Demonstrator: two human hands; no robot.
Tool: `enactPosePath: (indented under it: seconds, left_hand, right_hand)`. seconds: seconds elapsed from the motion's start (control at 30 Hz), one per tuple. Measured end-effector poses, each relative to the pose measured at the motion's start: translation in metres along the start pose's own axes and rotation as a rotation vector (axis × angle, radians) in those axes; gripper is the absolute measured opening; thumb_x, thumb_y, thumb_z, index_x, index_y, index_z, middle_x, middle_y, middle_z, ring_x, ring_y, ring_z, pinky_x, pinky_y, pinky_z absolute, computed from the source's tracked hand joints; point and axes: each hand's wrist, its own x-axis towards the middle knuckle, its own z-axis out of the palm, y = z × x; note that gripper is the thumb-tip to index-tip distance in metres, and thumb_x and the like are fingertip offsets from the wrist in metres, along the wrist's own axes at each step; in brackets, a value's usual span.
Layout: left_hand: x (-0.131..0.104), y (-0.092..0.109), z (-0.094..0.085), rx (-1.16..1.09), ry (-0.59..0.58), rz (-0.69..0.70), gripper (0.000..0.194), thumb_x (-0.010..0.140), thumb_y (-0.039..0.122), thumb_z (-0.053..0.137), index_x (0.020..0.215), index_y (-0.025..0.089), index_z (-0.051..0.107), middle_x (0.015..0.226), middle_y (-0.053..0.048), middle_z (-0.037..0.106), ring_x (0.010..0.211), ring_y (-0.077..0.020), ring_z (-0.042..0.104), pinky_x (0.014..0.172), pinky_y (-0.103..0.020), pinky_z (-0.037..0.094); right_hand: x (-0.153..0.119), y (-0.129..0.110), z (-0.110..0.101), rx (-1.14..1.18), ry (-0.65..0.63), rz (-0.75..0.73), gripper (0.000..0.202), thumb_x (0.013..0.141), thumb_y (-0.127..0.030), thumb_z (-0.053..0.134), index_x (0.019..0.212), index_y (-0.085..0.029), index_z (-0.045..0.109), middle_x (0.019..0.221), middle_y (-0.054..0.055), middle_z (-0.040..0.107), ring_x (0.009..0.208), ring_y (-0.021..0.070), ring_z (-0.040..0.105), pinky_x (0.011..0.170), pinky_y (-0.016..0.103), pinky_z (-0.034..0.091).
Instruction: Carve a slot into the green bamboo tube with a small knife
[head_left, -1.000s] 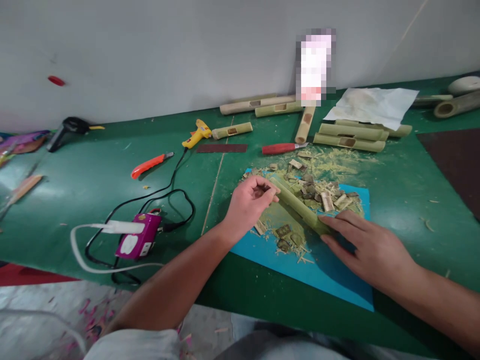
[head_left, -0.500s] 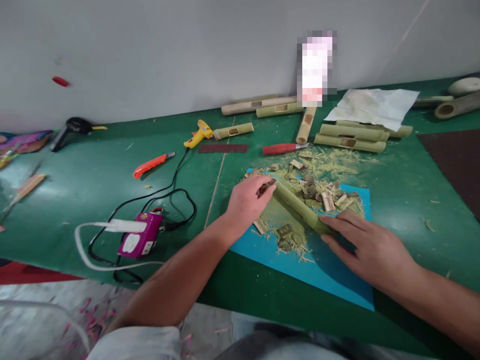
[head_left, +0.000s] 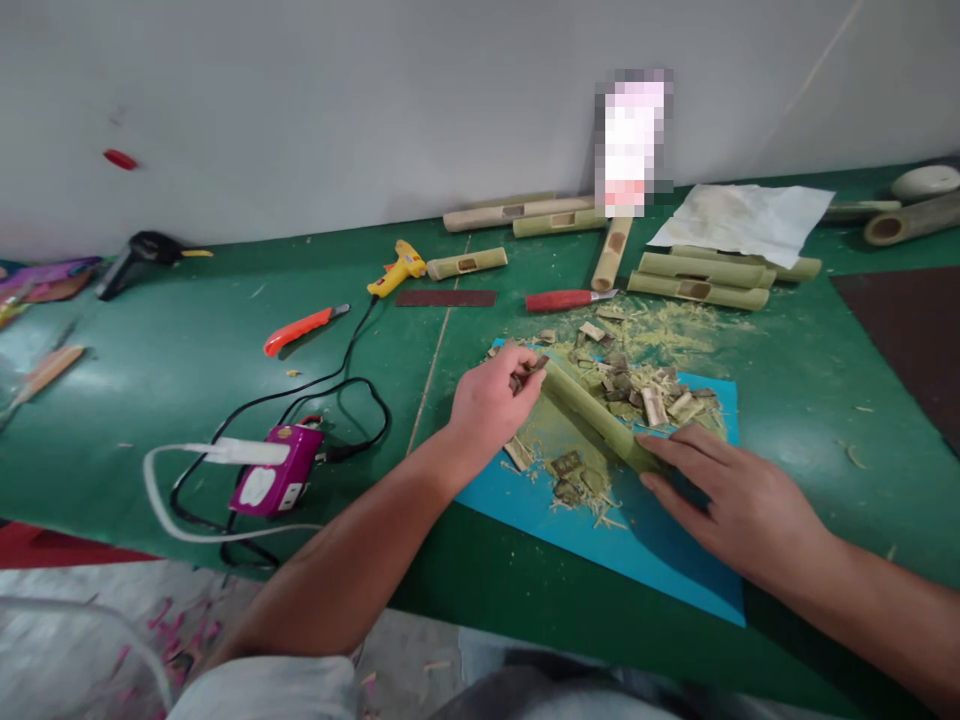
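Note:
A green bamboo tube [head_left: 589, 405] lies slanted above a blue sheet [head_left: 675, 560]. My right hand [head_left: 742, 490] grips its near right end between thumb and fingers. At the tube's far left end, my left hand [head_left: 491, 400] is closed on a small dark brown piece [head_left: 530, 372], whose tip is by the tube's end. Bamboo chips and shavings [head_left: 652, 405] are heaped behind the tube, and more chips [head_left: 574, 475] lie in front of it. Beyond the sheet rests a knife with a red handle [head_left: 559, 300].
Cut bamboo tubes [head_left: 701, 290] lie at the back, some under white paper [head_left: 742, 222]. Leftward are a yellow glue gun [head_left: 397, 268], an orange cutter [head_left: 300, 330], a purple power adapter [head_left: 277, 470] with cables, and a black tool [head_left: 135, 262]. A pixelated upright object leans on the wall.
The view has shifted very slightly. Both hands keep nearly the same place and grip, and the tube has hardly moved.

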Motion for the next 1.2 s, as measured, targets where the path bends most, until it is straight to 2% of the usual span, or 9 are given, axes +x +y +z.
enactPosePath:
  seconds: [0.23, 0.4, 0.67, 1.0, 1.2]
  left_hand:
    - [0.0, 0.001, -0.0027, 0.051, -0.004, 0.026, 0.006, 0.09, 0.021, 0.06, 0.095, 0.018, 0.058, 0.071, 0.003, 0.06, 0.055, -0.0081, 0.051, 0.056, -0.02, 0.038]
    - [0.0036, -0.0014, -0.0061, 0.13, 0.065, 0.136, 0.003, 0.089, 0.02, 0.061, 0.09, 0.018, 0.063, 0.078, -0.001, 0.064, 0.065, -0.0108, 0.056, 0.065, -0.022, 0.044]
    - [0.0049, -0.0033, -0.007, 0.227, -0.009, 0.27, 0.022, 0.097, 0.021, 0.052, 0.108, 0.02, 0.071, 0.093, -0.007, 0.07, 0.086, -0.0157, 0.065, 0.078, -0.026, 0.05]
    - [0.0026, -0.0026, -0.0064, 0.267, -0.104, 0.279, 0.024, 0.094, 0.02, 0.054, 0.109, 0.019, 0.072, 0.095, -0.007, 0.072, 0.084, -0.017, 0.067, 0.074, -0.026, 0.052]
    - [0.0039, -0.0025, -0.0054, 0.21, -0.125, 0.261, 0.02, 0.091, 0.025, 0.061, 0.106, 0.018, 0.072, 0.089, -0.006, 0.074, 0.073, -0.0153, 0.065, 0.071, -0.026, 0.053]
  right_hand:
    - [0.0005, 0.0, 0.0008, -0.009, -0.007, 0.011, 0.028, 0.097, -0.034, 0.048, 0.117, -0.02, 0.062, 0.095, 0.005, 0.069, 0.072, 0.0166, 0.068, 0.056, 0.028, 0.052]
    - [0.0005, 0.0, 0.001, 0.005, -0.01, 0.011, 0.028, 0.097, -0.034, 0.049, 0.118, -0.021, 0.061, 0.096, 0.004, 0.069, 0.073, 0.016, 0.068, 0.056, 0.028, 0.052]
    - [0.0008, -0.0009, -0.0015, 0.036, 0.001, 0.024, 0.028, 0.096, -0.033, 0.049, 0.116, -0.02, 0.064, 0.095, 0.005, 0.07, 0.072, 0.0169, 0.068, 0.056, 0.029, 0.053]
    - [0.0007, -0.0004, -0.0003, 0.009, -0.002, 0.007, 0.027, 0.097, -0.032, 0.048, 0.117, -0.02, 0.062, 0.096, 0.005, 0.069, 0.073, 0.0162, 0.068, 0.056, 0.028, 0.052]
    - [0.0015, -0.0018, 0.0, 0.015, 0.004, 0.009, 0.028, 0.096, -0.032, 0.049, 0.116, -0.019, 0.064, 0.094, 0.005, 0.069, 0.071, 0.0158, 0.067, 0.056, 0.027, 0.052]
